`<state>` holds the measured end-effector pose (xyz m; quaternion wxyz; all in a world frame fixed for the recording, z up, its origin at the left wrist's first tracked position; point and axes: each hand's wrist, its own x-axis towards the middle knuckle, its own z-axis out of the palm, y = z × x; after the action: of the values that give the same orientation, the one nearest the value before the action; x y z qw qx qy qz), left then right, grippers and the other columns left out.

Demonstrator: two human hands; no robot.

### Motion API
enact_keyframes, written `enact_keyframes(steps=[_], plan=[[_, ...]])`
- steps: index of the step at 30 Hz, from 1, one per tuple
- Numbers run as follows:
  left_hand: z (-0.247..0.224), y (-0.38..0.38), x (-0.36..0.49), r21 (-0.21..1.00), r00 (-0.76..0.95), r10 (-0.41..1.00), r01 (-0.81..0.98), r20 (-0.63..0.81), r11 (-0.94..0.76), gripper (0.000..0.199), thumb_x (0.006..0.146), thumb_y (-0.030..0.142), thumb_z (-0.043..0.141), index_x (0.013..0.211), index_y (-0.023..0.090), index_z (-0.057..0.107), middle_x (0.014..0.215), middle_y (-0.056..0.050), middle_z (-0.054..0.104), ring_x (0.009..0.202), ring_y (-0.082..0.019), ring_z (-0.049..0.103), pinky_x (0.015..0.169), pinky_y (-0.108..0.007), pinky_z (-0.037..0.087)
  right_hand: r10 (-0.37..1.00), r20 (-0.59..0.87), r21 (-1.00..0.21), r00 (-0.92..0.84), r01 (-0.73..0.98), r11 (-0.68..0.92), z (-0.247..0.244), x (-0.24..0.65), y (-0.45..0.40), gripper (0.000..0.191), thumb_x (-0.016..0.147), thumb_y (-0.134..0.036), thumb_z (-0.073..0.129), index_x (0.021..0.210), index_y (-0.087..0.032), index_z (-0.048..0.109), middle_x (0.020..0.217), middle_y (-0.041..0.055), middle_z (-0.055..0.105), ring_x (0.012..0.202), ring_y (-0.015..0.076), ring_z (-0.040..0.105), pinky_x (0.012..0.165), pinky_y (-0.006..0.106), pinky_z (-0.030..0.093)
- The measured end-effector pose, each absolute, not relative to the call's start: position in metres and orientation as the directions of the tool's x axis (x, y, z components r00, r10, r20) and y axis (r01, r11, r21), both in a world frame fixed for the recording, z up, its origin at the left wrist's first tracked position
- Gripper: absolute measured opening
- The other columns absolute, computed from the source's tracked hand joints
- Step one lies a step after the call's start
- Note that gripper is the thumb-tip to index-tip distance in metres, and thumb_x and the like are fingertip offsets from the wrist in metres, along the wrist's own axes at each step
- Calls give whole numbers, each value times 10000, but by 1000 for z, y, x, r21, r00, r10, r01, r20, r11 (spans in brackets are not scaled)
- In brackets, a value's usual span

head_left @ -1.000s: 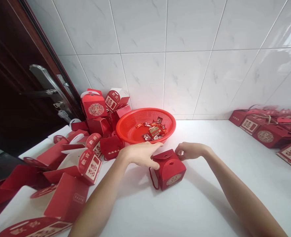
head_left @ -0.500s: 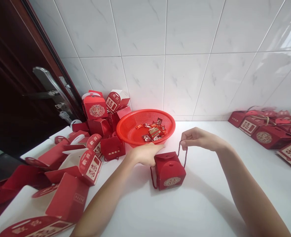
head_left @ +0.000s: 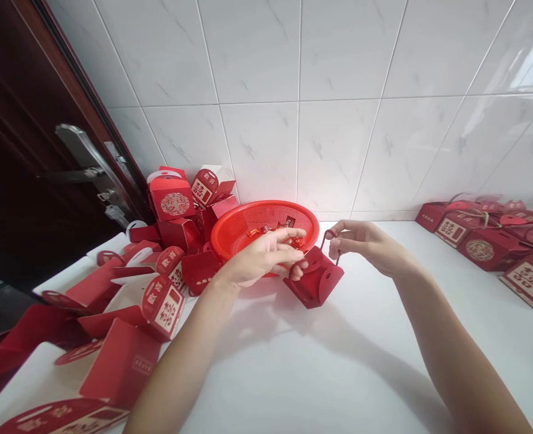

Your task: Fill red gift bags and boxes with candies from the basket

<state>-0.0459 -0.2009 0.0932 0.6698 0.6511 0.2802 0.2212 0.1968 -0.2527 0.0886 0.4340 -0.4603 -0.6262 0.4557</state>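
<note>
A small dark red gift box [head_left: 314, 286] is tilted in front of me, its rounded flaps with punched holes showing. My right hand [head_left: 361, 244] pinches a dark red cord [head_left: 325, 237] that runs to the box. To the left of the box is my left hand [head_left: 266, 256], fingers apart with nothing held; whether its fingertips touch the box I cannot tell. Behind that hand stands a red plastic basket [head_left: 223, 232] with small wrapped candies [head_left: 290, 222] in it, partly hidden by the fingers.
Several open red boxes [head_left: 122, 361] crowd the left side, some stacked [head_left: 171, 199] by the tiled wall [head_left: 339, 150]. More red boxes [head_left: 492, 250], closed ones, sit at the right on the white table [head_left: 339, 386]. A dark door with a metal handle [head_left: 83, 157] borders the left.
The box has moved back and tipped over, still on the cord in my right hand. My left hand has come off the box's side, and its fingers have spread in front of the basket.
</note>
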Motion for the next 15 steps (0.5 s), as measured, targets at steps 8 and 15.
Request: enact_keyframes(steps=[8, 15], plan=[[98, -219, -36, 902, 772, 627, -341, 106, 267, 699, 918, 217, 603, 1539, 172, 285, 1372, -192, 613, 1343, -309, 529, 1159, -542, 318, 977, 150, -969, -153, 175, 177, 94, 178, -266, 398, 776, -484, 785, 1004, -203, 620, 781, 31, 703, 804, 222, 675, 766, 364, 504], [93, -233, -29, 889, 783, 577, -412, 233, 201, 881, 898, 318, 615, 1612, 277, 100, 1560, -130, 437, 1510, -316, 260, 1221, -589, 121, 969, 248, -906, 7, 356, 229, 90, 158, -274, 390, 774, -337, 750, 1089, -220, 552, 715, -18, 659, 724, 201, 649, 650, 321, 496]])
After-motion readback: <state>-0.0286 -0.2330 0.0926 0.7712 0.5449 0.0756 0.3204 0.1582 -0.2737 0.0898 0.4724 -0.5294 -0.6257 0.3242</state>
